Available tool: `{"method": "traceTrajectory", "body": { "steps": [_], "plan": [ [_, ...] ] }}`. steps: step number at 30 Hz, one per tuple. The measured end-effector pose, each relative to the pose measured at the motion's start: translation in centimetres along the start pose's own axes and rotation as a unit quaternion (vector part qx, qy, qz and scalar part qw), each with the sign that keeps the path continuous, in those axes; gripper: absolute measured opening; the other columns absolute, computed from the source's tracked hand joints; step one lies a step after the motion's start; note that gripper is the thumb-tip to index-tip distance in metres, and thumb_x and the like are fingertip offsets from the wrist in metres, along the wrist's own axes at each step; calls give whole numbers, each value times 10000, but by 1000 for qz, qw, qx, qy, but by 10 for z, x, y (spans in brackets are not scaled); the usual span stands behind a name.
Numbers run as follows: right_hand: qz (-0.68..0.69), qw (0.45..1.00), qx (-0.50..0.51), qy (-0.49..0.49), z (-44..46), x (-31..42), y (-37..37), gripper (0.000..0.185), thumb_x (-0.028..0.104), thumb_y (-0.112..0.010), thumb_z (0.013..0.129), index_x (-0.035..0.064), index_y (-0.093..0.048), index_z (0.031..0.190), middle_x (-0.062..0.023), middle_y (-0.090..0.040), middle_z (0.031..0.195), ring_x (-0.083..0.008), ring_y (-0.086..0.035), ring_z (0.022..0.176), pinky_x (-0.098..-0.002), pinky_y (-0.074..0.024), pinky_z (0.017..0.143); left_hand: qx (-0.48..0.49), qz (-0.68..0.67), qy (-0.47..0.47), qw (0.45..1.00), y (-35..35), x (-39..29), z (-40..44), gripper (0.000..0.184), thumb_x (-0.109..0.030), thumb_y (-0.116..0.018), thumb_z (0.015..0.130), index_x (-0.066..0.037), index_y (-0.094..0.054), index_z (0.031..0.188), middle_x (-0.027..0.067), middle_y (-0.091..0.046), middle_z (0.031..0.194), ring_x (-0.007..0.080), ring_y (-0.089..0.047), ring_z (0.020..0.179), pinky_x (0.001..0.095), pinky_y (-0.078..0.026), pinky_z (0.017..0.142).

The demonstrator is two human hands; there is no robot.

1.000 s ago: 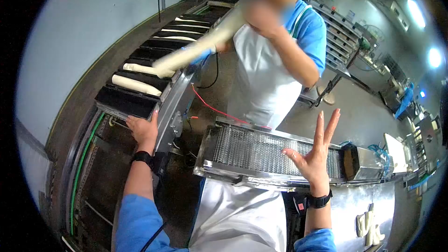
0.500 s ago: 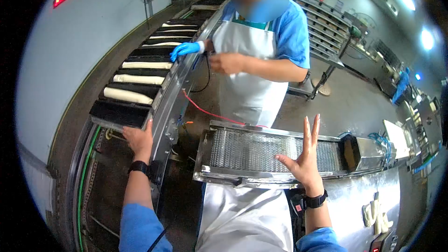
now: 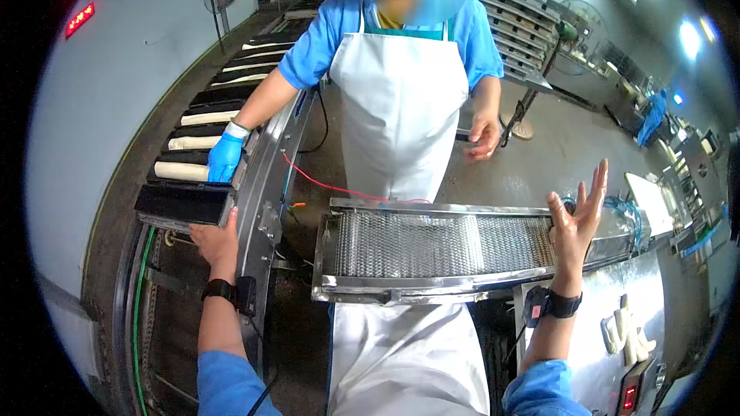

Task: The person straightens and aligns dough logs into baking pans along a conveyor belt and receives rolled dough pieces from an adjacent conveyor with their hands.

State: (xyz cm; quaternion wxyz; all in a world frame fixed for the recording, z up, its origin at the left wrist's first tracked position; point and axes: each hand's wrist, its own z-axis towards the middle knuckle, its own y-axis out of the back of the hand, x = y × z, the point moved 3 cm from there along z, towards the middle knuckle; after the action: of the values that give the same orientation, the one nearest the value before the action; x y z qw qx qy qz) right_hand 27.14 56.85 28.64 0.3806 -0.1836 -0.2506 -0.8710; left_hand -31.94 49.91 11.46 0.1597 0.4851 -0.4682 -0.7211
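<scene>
My left hand (image 3: 216,240) is at the near right corner of a black baking tin (image 3: 183,204), thumb up along its end and fingers at its front edge. This tin is the nearest in a row on the conveyor (image 3: 258,166); no dough shows in it. Just behind it, a long pale dough roll (image 3: 179,171) lies in the following tin, where a co-worker's blue-gloved hand (image 3: 224,158) touches its right end. My right hand (image 3: 578,219) is raised over the right end of a mesh belt (image 3: 408,245), fingers spread, holding nothing.
A co-worker in a white apron (image 3: 397,100) stands across the mesh belt. Several pale dough pieces (image 3: 628,331) lie on the metal table (image 3: 593,300) at right, near a red digital display (image 3: 630,397). A red hose (image 3: 324,181) runs behind the belt.
The co-worker's gloved hand has come down the row onto the nearest dough roll. My right hand has moved right along the mesh belt. My left hand stays at the tin.
</scene>
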Motion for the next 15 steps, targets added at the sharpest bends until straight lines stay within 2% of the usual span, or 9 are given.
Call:
{"method": "traceTrajectory", "body": {
  "steps": [1, 3, 7, 10, 12, 15],
  "plan": [
    [12, 999, -2, -52, 1, -6, -1, 1059, 385, -838, 695, 159, -213, 1520, -129, -191, 1573, -310, -182, 1454, -569, -225, 1130, 4, -6, 5, 1000, 2, -1, 0, 1235, -712, -579, 785, 212, -48, 1410, 373, -103, 1502, 441, -138, 1429, 495, -211, 1157],
    [21, 998, -2, -67, -4, -7, 3, 1061, 363, -850, 684, 158, -225, 1517, -131, -211, 1567, -314, -202, 1447, -579, -221, 1128, 3, 5, -4, 1000, 2, 0, -1, 1255, -718, -593, 769, 214, -49, 1408, 373, -110, 1501, 440, -144, 1428, 509, -231, 1145],
    [30, 990, 92, -99, -15, -12, -4, 1140, 388, -880, 613, 159, -224, 1516, -138, -222, 1563, -320, -221, 1441, -590, -225, 1120, -2, 65, 27, 998, 2, -10, -4, 1274, -720, -608, 754, 217, -44, 1407, 373, -116, 1499, 441, -149, 1427, 518, -250, 1134],
    [40, 993, 77, -81, -8, 3, 2, 1155, 414, -880, 605, 166, -218, 1517, -134, -218, 1566, -318, -210, 1445, -580, -220, 1129, 35, 81, 42, 995, 5, -8, -5, 1267, -712, -613, 756, 211, -44, 1411, 368, -117, 1502, 440, -153, 1427, 515, -248, 1136],
    [64, 998, 15, -5, 4, 13, 12, 1140, 415, -877, 610, 167, -228, 1514, -126, -212, 1570, -315, -198, 1449, -571, -227, 1132, 51, 94, 52, 993, 5, -6, -3, 1261, -707, -616, 758, 204, -42, 1416, 362, -114, 1506, 436, -146, 1429, 515, -242, 1139],
    [44, 998, -42, 27, 23, 20, 19, 1130, 400, -878, 613, 164, -236, 1513, -116, -201, 1575, -312, -190, 1452, -564, -231, 1131, 52, 76, 40, 995, 9, -11, -6, 1261, -708, -616, 759, 199, -42, 1420, 356, -114, 1509, 430, -135, 1433, 512, -242, 1140]
  ]
}}
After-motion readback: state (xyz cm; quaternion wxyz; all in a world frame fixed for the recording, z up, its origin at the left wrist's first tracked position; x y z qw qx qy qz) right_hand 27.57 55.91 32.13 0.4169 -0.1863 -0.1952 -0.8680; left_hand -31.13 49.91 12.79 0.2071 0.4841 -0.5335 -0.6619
